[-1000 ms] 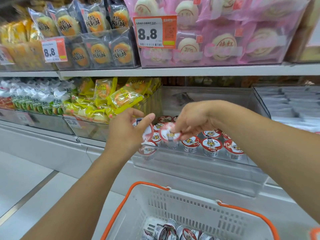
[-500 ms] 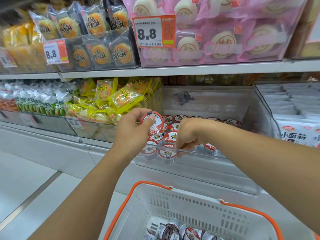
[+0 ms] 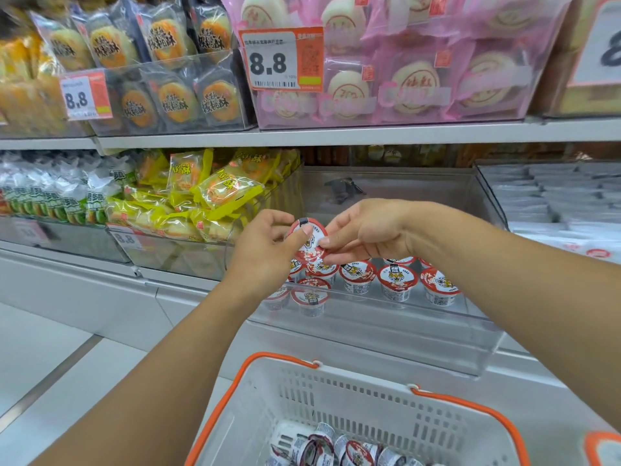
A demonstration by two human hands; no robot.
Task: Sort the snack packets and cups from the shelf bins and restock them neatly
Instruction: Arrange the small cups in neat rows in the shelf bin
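Note:
A small cup with a red-and-white tiger lid (image 3: pixel 311 239) is held up over the clear shelf bin (image 3: pixel 369 327). My left hand (image 3: pixel 265 250) grips it from the left, thumb across the lid. My right hand (image 3: pixel 366 233) pinches its right edge with thumb and fingertips. Below them, several matching cups (image 3: pixel 396 280) stand upright in rows on the bin's floor, lids up. More of the same cups (image 3: pixel 339 449) lie loose in the white basket (image 3: pixel 356 391) with orange handles at the bottom.
Left of the cup bin is a bin of yellow snack packets (image 3: pixel 208 196), then green-and-white packets (image 3: pixel 53 196). White packets (image 3: pixel 557 203) fill the right bin. The upper shelf holds dark pastry packs (image 3: pixel 168 65), pink bun packs (image 3: pixel 403 62) and price tags (image 3: pixel 282 58).
My right hand rose from the cups in the bin and came to pinch the cup that my left hand holds up. The left hand shifted slightly right.

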